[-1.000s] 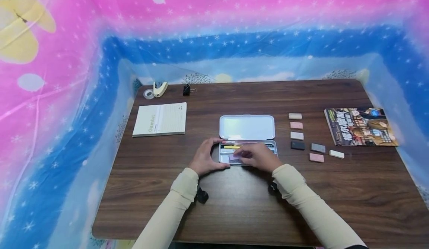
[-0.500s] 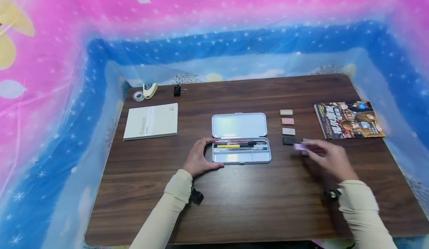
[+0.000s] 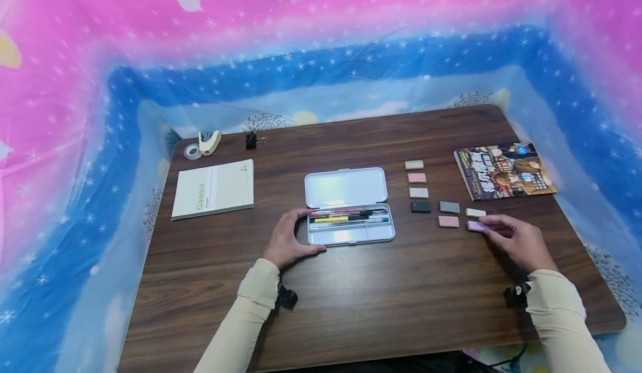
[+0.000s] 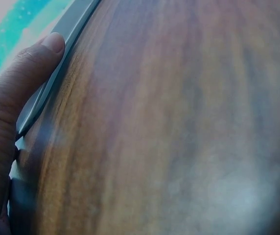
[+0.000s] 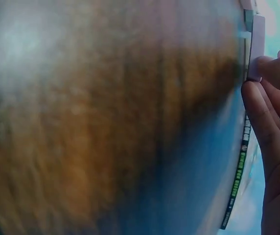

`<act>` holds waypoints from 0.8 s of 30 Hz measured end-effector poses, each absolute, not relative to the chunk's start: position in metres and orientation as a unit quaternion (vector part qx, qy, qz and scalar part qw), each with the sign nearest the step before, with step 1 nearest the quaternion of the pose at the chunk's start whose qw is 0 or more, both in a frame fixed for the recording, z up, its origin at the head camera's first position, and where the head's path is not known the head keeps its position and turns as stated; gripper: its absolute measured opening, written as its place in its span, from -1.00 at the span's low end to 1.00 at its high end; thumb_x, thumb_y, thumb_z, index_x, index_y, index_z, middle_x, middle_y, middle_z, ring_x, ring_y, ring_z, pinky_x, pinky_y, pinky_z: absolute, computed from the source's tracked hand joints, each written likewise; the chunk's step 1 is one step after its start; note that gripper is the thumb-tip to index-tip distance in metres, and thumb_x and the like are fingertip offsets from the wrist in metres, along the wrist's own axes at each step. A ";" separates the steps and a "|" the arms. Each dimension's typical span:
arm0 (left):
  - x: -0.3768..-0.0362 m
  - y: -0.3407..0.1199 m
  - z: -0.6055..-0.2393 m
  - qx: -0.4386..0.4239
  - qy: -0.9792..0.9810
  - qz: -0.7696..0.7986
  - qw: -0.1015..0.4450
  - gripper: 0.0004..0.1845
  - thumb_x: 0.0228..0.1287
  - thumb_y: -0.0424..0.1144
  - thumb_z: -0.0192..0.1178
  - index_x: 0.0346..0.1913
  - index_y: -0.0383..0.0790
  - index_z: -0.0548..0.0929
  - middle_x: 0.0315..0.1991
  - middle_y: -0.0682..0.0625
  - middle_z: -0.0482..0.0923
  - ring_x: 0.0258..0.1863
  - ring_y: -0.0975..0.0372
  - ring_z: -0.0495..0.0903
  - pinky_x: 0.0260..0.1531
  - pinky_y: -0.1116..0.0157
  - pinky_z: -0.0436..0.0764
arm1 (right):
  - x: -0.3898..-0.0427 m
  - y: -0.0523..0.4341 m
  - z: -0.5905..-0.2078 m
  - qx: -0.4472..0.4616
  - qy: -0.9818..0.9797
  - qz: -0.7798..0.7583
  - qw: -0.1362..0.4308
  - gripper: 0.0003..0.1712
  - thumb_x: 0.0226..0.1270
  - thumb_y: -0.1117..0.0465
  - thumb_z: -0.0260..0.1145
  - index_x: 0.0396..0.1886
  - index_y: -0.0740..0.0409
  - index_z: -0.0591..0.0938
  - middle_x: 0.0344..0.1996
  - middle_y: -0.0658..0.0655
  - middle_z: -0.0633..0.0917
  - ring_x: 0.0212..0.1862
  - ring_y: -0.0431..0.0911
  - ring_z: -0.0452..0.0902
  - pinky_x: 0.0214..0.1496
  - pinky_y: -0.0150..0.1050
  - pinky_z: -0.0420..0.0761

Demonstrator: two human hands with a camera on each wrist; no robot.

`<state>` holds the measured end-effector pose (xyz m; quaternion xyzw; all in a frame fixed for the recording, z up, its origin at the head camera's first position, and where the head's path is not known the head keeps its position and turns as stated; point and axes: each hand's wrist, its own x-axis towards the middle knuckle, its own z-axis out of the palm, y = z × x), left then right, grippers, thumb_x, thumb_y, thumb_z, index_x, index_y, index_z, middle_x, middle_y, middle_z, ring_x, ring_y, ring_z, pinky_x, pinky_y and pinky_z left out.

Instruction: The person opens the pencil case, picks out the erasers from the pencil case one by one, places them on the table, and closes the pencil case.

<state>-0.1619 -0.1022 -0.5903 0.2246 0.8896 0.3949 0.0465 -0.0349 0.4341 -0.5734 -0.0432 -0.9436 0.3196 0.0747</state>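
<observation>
An open grey pencil case (image 3: 351, 235) with several pens in its tray lies mid-table, lid (image 3: 346, 186) folded back. My left hand (image 3: 301, 231) grips the tray's left end; in the left wrist view its thumb (image 4: 37, 68) lies along the case's edge (image 4: 69, 29). To the right, my right hand (image 3: 494, 227) pinches a purple eraser (image 3: 474, 226) that rests on the table, seen edge-on as the eraser (image 5: 256, 44) at my fingertips (image 5: 257, 105) in the right wrist view. Several other erasers lie beside it: white (image 3: 475, 213), pink (image 3: 448, 221), grey (image 3: 450, 207), black (image 3: 421, 206).
Three more erasers (image 3: 417, 177) line up above the black one. A magazine (image 3: 504, 170) lies at the far right, a notebook (image 3: 213, 189) at the left. Tape (image 3: 191, 151), a stapler (image 3: 209, 141) and a binder clip (image 3: 251, 139) sit at the back left. Patterned sheeting surrounds the wooden table (image 3: 381, 306).
My right hand took the purple eraser out of the case, carried it right and set it down below the white eraser. The left hand stayed on the case.
</observation>
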 end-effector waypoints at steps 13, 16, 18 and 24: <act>-0.162 -0.102 -0.588 0.215 0.892 0.393 0.054 0.03 -0.17 0.01 0.78 0.42 -0.14 0.49 0.33 -0.09 0.53 0.34 -0.01 0.46 0.40 -0.06 0.44 | -0.034 0.434 -0.581 -0.082 -0.940 0.329 0.040 -0.72 0.49 0.24 0.43 0.13 0.11 0.76 0.04 0.30 0.78 -0.12 -0.24 0.67 -0.24 -0.66 0.47; -0.162 -0.102 -0.587 0.215 0.892 0.393 0.052 0.03 -0.16 0.01 0.77 0.42 -0.16 0.49 0.33 -0.09 0.54 0.34 -0.01 0.46 0.39 -0.05 0.44 | -0.035 0.434 -0.580 -0.079 -0.935 0.342 0.041 -0.69 0.49 0.24 0.43 0.17 0.14 0.75 0.03 0.32 0.78 -0.16 -0.49 0.55 -0.23 -0.65 0.51; -0.162 -0.103 -0.588 0.218 0.893 0.391 0.050 0.03 -0.16 0.02 0.77 0.41 -0.18 0.50 0.32 -0.09 0.54 0.34 0.00 0.46 0.40 -0.03 0.44 | -0.036 0.433 -0.578 -0.080 -0.930 0.356 0.048 -0.66 0.48 0.23 0.45 0.18 0.16 0.73 0.02 0.33 0.78 -0.19 -0.57 0.52 -0.22 -0.66 0.52; -0.162 -0.102 -0.588 0.225 0.893 0.387 0.045 0.03 -0.18 0.03 0.78 0.40 -0.19 0.50 0.31 -0.07 0.55 0.33 0.02 0.47 0.41 -0.01 0.43 | -0.050 0.408 -0.559 -0.056 -0.911 0.390 0.122 -0.63 0.42 0.32 0.47 0.19 0.20 0.73 -0.01 0.29 0.79 -0.18 -0.58 0.57 -0.18 -0.68 0.54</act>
